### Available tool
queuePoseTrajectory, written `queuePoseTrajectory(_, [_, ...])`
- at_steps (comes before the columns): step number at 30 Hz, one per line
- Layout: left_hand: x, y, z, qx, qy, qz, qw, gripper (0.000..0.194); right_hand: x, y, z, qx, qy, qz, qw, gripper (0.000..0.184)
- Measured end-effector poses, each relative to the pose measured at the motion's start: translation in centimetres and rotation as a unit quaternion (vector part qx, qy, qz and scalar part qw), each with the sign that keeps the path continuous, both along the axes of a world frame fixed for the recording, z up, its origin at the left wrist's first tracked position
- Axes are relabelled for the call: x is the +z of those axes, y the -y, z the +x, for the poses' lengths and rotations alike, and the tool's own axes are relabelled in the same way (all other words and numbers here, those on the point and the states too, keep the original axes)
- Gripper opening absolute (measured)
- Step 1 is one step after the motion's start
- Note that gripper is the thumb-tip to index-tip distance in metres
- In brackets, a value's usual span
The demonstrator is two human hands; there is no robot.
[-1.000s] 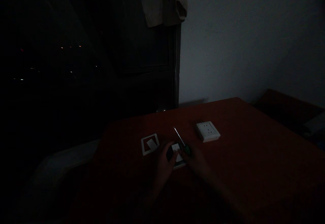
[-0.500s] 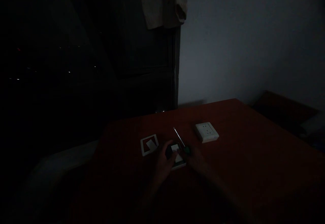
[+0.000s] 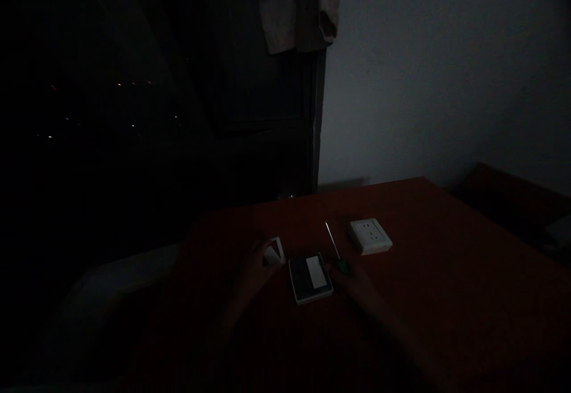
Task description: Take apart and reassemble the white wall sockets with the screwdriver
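My right hand (image 3: 357, 286) is closed round the green handle of a screwdriver (image 3: 332, 242), whose shaft points away from me. Beside its fingertips lies a white switch box (image 3: 302, 279) with a dark face and one white rocker plate (image 3: 316, 272) seated in it. To the left, my left hand (image 3: 253, 267) reaches over a square white frame (image 3: 281, 248). Its thumb and fingers close on a loose white rocker plate (image 3: 272, 255) inside that frame; darkness blurs the exact contact.
A white wall socket on its box (image 3: 371, 236) sits at the right on the reddish table (image 3: 428, 244). Behind the table are a pale wall (image 3: 401, 84), a dark window with small lights, and a hanging cloth (image 3: 298, 12). The room is very dim.
My left hand has let go of the switch box and moved left to the frame and loose rocker plate. My right hand keeps the screwdriver. The view has shifted slightly.
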State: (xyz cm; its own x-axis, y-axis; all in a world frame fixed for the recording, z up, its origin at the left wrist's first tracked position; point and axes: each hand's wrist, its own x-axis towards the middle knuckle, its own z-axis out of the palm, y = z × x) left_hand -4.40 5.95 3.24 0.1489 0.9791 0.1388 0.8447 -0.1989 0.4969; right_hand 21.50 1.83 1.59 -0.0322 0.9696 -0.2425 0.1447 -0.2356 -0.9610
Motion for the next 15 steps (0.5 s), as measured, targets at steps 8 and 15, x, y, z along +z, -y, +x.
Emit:
queuePoseTrajectory(8, [-1.5,-0.2,0.0,0.0,-0.006,0.018,1.0,0.048,-0.3,0.0,0.2,0.013,-0.02,0.0,1.0,0.05])
queuePoseTrajectory(15, [0.5,1.5,1.5,-0.023,0.081,0.018,0.996,0.05,-0.4,-0.1,0.1,0.007,-0.04,0.01,0.999,0.055])
